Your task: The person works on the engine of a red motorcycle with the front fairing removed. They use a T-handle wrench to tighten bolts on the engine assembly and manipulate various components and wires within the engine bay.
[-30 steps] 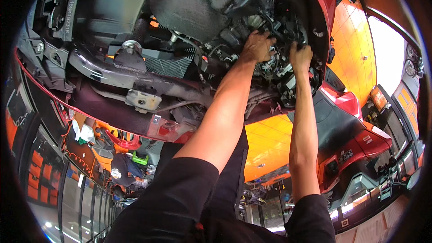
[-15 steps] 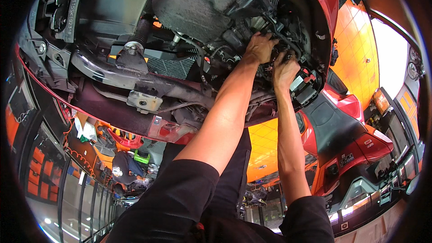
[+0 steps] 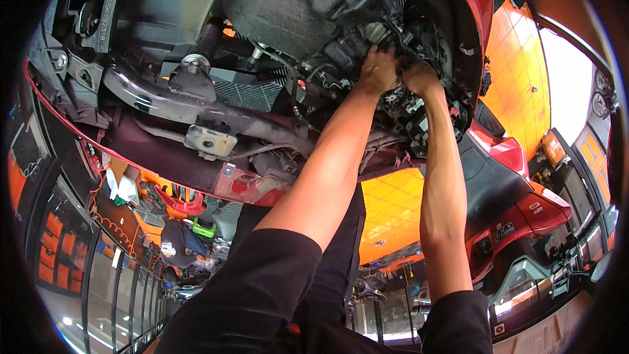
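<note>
The underside and inner frame of a red scooter [image 3: 280,10] fill the upper view, with black plastic, tubes, cables and small metal parts. My left hand [image 3: 381,67] reaches among the dark cables and fittings right of centre, fingers bent onto a part I cannot make out. My right hand [image 3: 422,80] is just to its right and slightly lower, fingers curled inward among the same parts; what they grip is hidden. A chromed tube [image 3: 157,106] and a metal bracket [image 3: 208,145] lie to the left of my hands.
A second red scooter [image 3: 508,203] stands at the right. Orange tiled flooring [image 3: 514,59] shows beside it. A crouching person [image 3: 180,242] is at lower left, near a green tray [image 3: 204,226], red body panels [image 3: 177,203] and a coiled orange hose [image 3: 111,223]. Glazed black-framed panels line the edges.
My right hand first moved left and down toward my left hand, then slightly up, its fingers now turned inward beside it. My left hand shifted only slightly.
</note>
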The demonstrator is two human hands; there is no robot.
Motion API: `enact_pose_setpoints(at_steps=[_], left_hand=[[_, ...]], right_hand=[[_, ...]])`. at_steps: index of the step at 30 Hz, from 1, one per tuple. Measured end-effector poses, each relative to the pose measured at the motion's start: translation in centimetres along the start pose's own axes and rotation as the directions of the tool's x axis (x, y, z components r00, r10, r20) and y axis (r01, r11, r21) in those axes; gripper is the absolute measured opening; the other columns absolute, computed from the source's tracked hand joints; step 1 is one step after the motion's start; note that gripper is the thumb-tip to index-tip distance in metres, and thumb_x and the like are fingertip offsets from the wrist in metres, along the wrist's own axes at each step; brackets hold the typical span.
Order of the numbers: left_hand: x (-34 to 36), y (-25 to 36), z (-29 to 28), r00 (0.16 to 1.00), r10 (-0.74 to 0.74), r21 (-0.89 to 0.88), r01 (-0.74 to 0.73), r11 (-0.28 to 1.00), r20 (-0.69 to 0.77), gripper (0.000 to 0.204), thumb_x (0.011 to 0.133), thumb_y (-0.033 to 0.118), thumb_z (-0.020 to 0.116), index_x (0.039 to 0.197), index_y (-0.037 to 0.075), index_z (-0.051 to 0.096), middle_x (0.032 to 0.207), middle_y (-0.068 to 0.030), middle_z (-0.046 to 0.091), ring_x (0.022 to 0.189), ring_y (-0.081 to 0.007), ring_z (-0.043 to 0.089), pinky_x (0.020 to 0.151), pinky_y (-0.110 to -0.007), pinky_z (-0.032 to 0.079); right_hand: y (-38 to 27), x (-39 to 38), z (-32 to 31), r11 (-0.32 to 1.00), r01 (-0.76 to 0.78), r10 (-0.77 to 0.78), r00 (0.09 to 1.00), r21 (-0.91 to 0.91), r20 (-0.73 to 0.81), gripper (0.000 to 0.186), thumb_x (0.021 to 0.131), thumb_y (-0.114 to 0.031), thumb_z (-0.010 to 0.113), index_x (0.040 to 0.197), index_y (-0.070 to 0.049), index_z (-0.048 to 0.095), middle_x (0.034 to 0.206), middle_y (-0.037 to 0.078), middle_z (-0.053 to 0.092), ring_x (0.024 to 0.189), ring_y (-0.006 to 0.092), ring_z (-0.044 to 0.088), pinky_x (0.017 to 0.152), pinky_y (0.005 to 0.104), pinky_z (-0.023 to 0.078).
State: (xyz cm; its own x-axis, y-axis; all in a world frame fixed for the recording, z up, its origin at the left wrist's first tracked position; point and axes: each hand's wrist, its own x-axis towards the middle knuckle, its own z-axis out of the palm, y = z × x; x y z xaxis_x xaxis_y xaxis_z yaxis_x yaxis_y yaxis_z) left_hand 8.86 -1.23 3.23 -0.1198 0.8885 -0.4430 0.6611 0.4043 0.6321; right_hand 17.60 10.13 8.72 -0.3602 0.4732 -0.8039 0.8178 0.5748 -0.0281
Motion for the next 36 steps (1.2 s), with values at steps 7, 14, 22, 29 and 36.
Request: enact_pose_setpoints(at_steps=[7, 14, 22, 29, 36], left_hand=[[0.0, 0.0, -0.8, 0.987, 0.031, -0.105, -0.014, 0.994, 0.158, 0.062, 0.089, 0.051, 0.063, 0.146, 0.028, 0.06, 0.154, -0.0217, 0.048, 0.129, -0.0371, 0.057, 0.123, -0.061, 0.026], [-0.1, -2.6, -0.7, 0.968, 0.12, -0.126, -0.094, 0.988, 0.219, 0.063, 0.096, 0.045, 0.056, 0.156, 0.03, 0.047, 0.164, -0.0195, 0.035, 0.139, -0.0352, 0.045, 0.128, -0.059, 0.015], [0.7, 0.4, -1.5, 0.989, 0.144, -0.106, -0.14, 0.984, 0.028, 0.066, 0.087, 0.049, 0.068, 0.147, 0.024, 0.059, 0.142, -0.0278, 0.056, 0.122, -0.0414, 0.063, 0.114, -0.062, 0.036], [-0.2, -0.8, -3.0, 0.986, 0.047, 0.025, -0.052, 0.998, 0.161, 0.066, 0.09, 0.054, 0.07, 0.145, 0.019, 0.058, 0.137, -0.0274, 0.06, 0.124, -0.0424, 0.063, 0.109, -0.06, 0.042], [0.8, -0.5, -2.8, 0.985, 0.128, 0.14, -0.144, 0.98, 0.117, 0.066, 0.095, 0.056, 0.065, 0.146, 0.016, 0.056, 0.14, -0.0228, 0.059, 0.129, -0.0426, 0.06, 0.11, -0.058, 0.043]], right_hand=[[-2.4, -3.5, 2.0, 0.967, -0.133, 0.183, 0.955, 0.216, -0.234, 0.05, 0.094, -0.038, 0.055, 0.099, 0.007, 0.075, 0.105, 0.036, 0.07, 0.105, 0.0472, 0.071, 0.093, 0.0515, 0.057], [-7.4, -6.2, 3.1, 0.813, -0.254, 0.442, 0.855, 0.524, -0.271, 0.038, 0.087, -0.028, 0.065, 0.089, 0.009, 0.075, 0.093, 0.036, 0.07, 0.101, 0.047, 0.072, 0.088, 0.052, 0.057], [-1.5, -3.8, 1.5, 0.989, -0.137, 0.145, 0.972, 0.059, -0.184, 0.036, 0.094, -0.027, 0.059, 0.098, 0.005, 0.076, 0.105, 0.033, 0.071, 0.106, 0.049, 0.07, 0.095, 0.0529, 0.056], [0.2, -12.4, -3.6, 0.955, 0.047, 0.045, 0.953, 0.293, -0.299, 0.031, 0.099, -0.012, 0.054, 0.12, 0.009, 0.06, 0.111, 0.035, 0.067, 0.108, 0.0518, 0.063, 0.089, 0.0529, 0.053], [-1.5, -25.5, 5.7, 0.149, 0.131, 0.644, 0.739, 0.98, -0.197, 0.026, 0.11, -0.02, 0.056, 0.128, -0.002, 0.056, 0.081, -0.003, 0.053, 0.064, 0.006, 0.043, 0.055, 0.0251, 0.036]])
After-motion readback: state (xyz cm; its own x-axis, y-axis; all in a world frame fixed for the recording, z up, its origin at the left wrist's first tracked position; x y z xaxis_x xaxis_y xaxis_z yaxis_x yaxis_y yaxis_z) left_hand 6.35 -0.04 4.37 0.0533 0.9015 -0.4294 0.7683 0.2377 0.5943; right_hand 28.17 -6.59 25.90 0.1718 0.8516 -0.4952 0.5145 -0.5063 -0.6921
